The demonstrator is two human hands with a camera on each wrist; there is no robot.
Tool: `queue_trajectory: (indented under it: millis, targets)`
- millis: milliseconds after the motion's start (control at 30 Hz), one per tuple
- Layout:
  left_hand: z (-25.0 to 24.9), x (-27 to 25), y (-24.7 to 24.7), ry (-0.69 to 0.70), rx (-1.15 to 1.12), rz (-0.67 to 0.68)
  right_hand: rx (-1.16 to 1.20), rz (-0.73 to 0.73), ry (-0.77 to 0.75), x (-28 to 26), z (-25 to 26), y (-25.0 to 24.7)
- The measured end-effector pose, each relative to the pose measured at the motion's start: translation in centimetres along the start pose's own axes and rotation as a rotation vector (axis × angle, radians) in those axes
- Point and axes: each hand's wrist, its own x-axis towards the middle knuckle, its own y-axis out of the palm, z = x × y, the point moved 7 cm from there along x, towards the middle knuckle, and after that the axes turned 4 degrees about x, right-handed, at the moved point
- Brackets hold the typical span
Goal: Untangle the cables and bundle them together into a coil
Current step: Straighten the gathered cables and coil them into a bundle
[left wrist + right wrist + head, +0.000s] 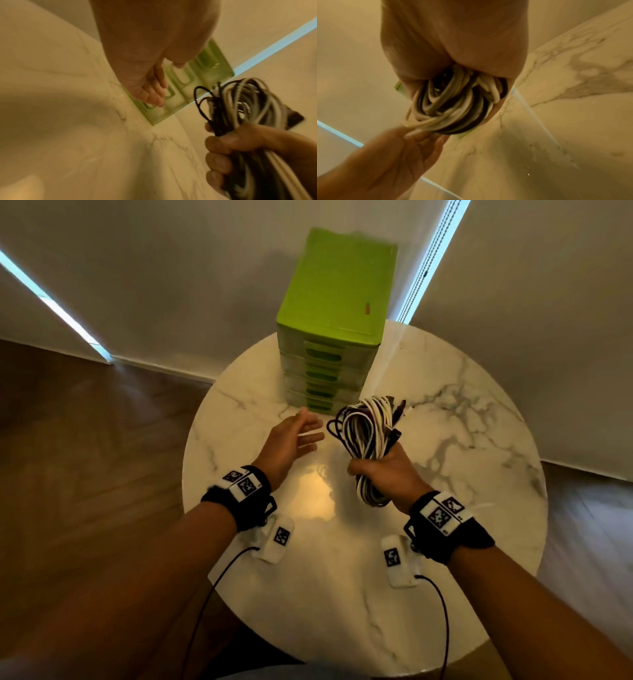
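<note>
Above the table (445, 542), right hand (383, 470) grips cable coil (366, 433); left hand (291, 440) beside.

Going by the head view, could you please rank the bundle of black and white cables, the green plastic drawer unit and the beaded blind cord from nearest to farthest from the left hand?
From the left hand:
1. Bundle of black and white cables, just right, gripped by the right hand.
2. Green plastic drawer unit, just ahead.
3. Beaded blind cord, far right at the wall.
</note>
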Motion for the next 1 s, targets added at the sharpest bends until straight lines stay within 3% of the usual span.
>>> queue_trajectory:
  millis: [100,333,500,700,1000]
  targets:
    - [1.5,3.2,-1.0,-0.06,-0.025,-0.109,0.073,0.008,-0.027,1.3,-0.2,-0.4]
    - [3.4,9.1,0.9,-0.115,-0.018,-0.187,0.108,0.032,-0.075,2.0,-1.3,0.1]
    - [4.1,10.9,1.7,-0.113,-0.165,-0.192,0.061,0.056,-0.033,1.5,-2.6,0.2]
    - [5.3,8.9,0.6,-0.096,-0.076,-0.236,0.032,0.074,-0.005,-0.2,-2.7,-0.1]
    - [10.7,-0.1,-1.7,-0.169,-0.065,-0.233,0.074,0.078,0.001,-3.3,-1.0,0.7]
